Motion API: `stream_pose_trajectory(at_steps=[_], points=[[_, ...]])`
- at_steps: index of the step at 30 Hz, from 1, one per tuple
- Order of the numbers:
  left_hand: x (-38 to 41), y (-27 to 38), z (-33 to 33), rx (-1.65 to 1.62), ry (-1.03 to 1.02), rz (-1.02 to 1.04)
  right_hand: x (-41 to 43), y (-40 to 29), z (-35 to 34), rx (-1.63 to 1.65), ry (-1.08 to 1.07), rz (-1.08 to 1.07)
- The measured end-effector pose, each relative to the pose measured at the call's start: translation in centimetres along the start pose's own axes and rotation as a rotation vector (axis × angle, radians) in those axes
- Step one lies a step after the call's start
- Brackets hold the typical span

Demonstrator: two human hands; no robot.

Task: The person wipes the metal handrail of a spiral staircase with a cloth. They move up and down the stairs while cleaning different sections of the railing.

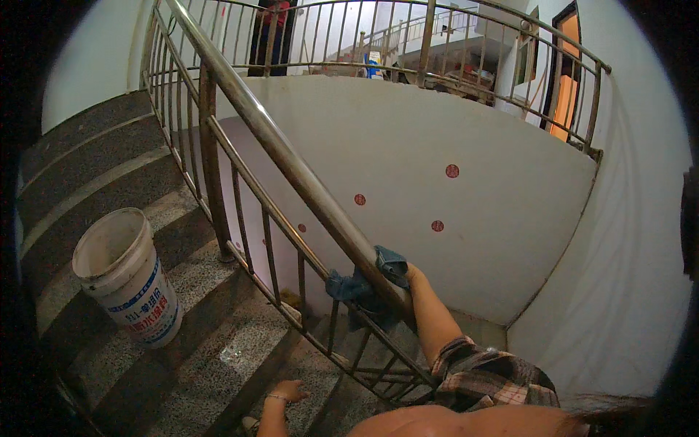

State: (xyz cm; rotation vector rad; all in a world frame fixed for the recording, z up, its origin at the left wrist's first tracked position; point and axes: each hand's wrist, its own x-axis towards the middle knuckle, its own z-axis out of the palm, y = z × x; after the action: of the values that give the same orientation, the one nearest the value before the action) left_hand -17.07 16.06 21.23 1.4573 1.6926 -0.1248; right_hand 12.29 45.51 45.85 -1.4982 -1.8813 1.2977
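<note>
My right hand (pixel 415 276) presses a damp-looking blue denim cloth (pixel 392 261) around the round metal handrail (pixel 306 183) of the staircase. The cloth drapes over the rail, and its other end bunches against the thinner bar below. Part of my right hand is hidden by the cloth and rail. Low over the stone steps hangs my left hand (pixel 289 390), a bracelet at its wrist. Nothing shows in its loosely bent, slightly parted fingers. On the steps to the left stands a white plastic bucket (pixel 139 295) with printed writing; its open top shows a stained inside.
Speckled stone stairs (pixel 235 322) climb to the upper left beside the metal balusters (pixel 268 248). A railing (pixel 427 43) edges the upper landing, where a person (pixel 271 38) stands behind it. Red round decorations (pixel 452 171) dot the white wall beyond the handrail.
</note>
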Motion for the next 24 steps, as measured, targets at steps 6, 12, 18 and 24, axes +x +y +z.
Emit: stream_pose_trajectory(at_steps=[6, 12, 18, 24], points=[[0.2, 0.4, -0.3, 0.06, -0.012, 0.014, -0.1, 0.4, -0.2, 0.005, -0.003, 0.01], [0.4, 0.2, -0.5, -0.006, -0.021, 0.017, 0.2, 0.2, 0.0, 0.011, -0.008, 0.009], [-0.9, 0.9, -0.7, -0.008, 0.035, 0.069, 0.2, 0.8, -0.4, 0.023, -0.008, 0.02], [-0.2, 0.2, -0.6, 0.055, 0.061, 0.112, 0.3, 1.0, -0.8, 0.03, -0.007, 0.027]])
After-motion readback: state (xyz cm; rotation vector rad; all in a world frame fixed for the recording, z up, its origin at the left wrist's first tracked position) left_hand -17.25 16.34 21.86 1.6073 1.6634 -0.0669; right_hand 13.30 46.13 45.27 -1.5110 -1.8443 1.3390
